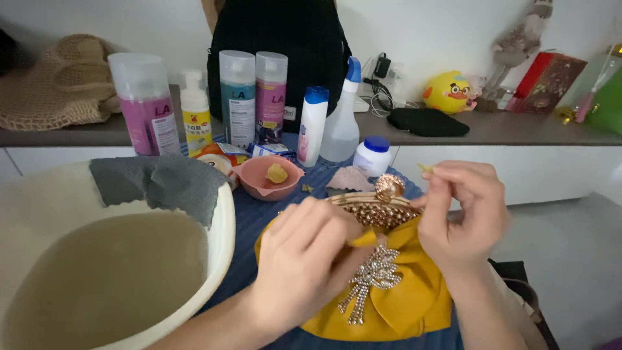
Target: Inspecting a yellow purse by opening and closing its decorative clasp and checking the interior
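I see both of my hands working on a yellow clutch purse (pixel 402 295) that lies near the front edge of the blue-covered table (pixel 249 217), at its middle. The left hand (pixel 304 262) rests on the purse, fingers curled and pinching a fold of the yellow bow just left of the rhinestone brooch (pixel 372 279). The right hand (pixel 463 217) hovers at the gold beaded frame (pixel 379 210), thumb and forefinger closed on something small and yellowish; it is too small for me to tell what it is.

As for progress, I judge the work to be in its middle. A cream basin (pixel 223 240) of cloudy water sits at the front left corner with a grey cloth (pixel 168 181) draped over its rim. A pink bowl (pixel 262 181) holding a yellow lump stands behind the purse. Toward the back edge are several cleaner bottles (pixel 236 97), a spray bottle (pixel 342 123) and a small white jar (pixel 374 155). The supplies are laid out, the purse looks dry, and the cloth is not in hand, so any wiping seems not yet under way.
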